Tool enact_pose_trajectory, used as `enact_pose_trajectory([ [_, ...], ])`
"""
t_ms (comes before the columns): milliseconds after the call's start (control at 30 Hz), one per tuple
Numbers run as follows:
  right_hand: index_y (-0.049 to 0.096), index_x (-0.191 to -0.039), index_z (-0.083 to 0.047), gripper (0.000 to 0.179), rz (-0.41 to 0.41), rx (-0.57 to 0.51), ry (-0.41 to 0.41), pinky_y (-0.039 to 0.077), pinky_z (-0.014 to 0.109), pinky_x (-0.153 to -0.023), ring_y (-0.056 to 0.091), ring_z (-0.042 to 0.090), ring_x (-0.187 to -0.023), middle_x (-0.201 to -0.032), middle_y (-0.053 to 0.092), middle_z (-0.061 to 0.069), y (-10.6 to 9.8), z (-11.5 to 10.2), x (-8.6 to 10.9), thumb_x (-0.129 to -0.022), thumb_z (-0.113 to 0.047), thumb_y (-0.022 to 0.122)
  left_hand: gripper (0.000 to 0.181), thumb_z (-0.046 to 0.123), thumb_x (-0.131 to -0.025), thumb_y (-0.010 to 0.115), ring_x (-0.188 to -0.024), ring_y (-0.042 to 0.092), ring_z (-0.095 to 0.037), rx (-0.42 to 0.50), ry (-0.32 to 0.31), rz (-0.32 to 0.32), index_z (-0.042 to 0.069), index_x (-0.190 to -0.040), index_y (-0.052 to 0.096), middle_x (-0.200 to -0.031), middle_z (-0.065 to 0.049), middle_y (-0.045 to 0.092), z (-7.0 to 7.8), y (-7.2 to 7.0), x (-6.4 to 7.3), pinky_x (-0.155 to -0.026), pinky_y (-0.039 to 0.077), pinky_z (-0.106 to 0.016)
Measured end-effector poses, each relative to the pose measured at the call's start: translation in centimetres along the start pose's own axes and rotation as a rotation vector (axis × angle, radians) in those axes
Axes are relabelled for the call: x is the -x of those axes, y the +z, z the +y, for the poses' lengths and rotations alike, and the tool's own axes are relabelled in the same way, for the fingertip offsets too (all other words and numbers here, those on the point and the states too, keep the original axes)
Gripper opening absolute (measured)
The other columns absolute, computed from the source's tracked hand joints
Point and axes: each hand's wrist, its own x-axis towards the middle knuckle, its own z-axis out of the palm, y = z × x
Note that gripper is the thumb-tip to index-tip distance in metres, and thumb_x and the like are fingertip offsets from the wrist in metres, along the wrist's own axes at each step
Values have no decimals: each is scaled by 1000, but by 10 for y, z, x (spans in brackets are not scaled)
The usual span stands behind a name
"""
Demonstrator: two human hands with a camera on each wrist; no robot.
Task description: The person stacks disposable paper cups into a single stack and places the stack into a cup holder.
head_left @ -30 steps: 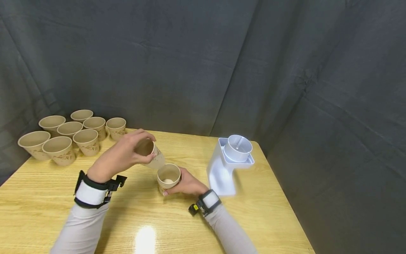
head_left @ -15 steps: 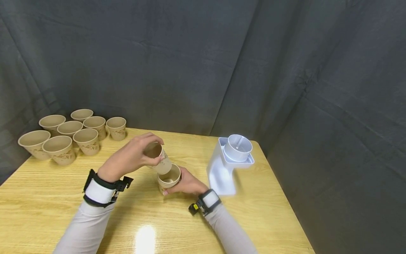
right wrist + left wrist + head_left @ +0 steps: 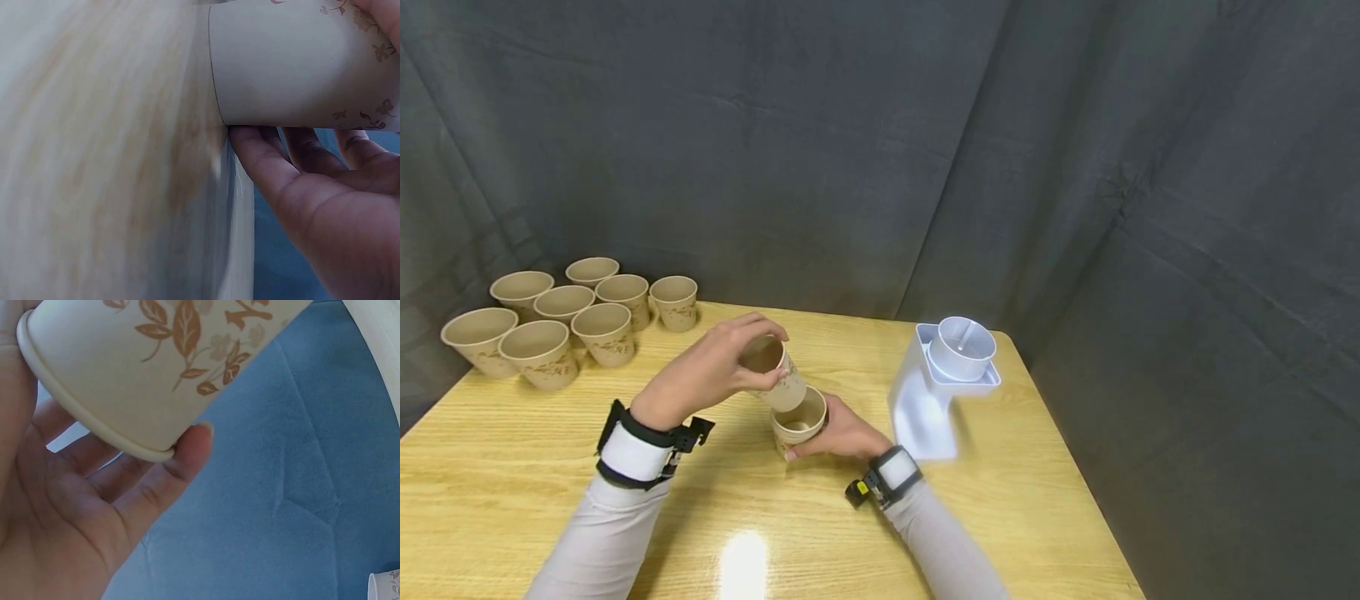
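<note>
My left hand [image 3: 718, 362] grips a beige paper cup [image 3: 788, 390] near its rim. That cup tilts, its base overlapping the mouth of a second paper cup [image 3: 784, 443] in the head view. Brown leaf print shows on the upper cup [image 3: 156, 369] in the left wrist view, with thumb and fingers around its rim. My right hand [image 3: 847, 433] holds the lower cup, which stands upright on the table. In the right wrist view the fingers [image 3: 269, 162] lie along the side of the lower cup [image 3: 294, 69], close to the tabletop.
Several matching paper cups [image 3: 604, 332] stand in a cluster at the back left of the wooden table [image 3: 790, 533]. To the right is a white stand [image 3: 921, 417] with a round white container [image 3: 962, 354] on top. A dark curtain [image 3: 820, 150] hangs behind.
Over the last second my left hand has moved right and slightly lower, bringing its cup over the other cup's mouth. Since half a second ago both hands have stayed nearly still.
</note>
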Motion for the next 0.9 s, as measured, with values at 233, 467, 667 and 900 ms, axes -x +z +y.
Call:
enact_pose_trajectory([
  [233,56,-139,-20,77,-6,-3,-6,48,32,-103,62,23,-120,-127,65,-3,0,1,-1,-71,-2,90,35,20,-85,82,-99,67,-20,18,-1,-18,7,-115,67,-110,-4,68,1,3,-1,-86,55,-42],
  [467,57,-137,-19,74,-13,-15,-16,48,33,-103,63,13,-115,-126,65,-2,1,1,-1,-72,-1,89,37,17,-82,83,-101,66,-21,43,-5,-67,7,-114,67,-110,-5,69,2,8,-4,-89,55,-42],
  [667,57,-135,-18,72,-10,-34,7,49,33,-102,64,12,-112,-124,65,-2,1,-1,0,-73,0,88,37,21,-82,82,-102,65,-20,45,-7,-115,7,-114,68,-111,-4,68,5,13,-5,-90,54,-42],
  [900,57,-134,-18,71,-11,-37,13,50,32,-101,64,12,-110,-123,66,-2,1,-1,0,-73,1,88,38,11,-79,79,-101,65,-24,69,6,-167,5,-115,68,-111,-8,67,7,26,-6,-86,56,-43],
])
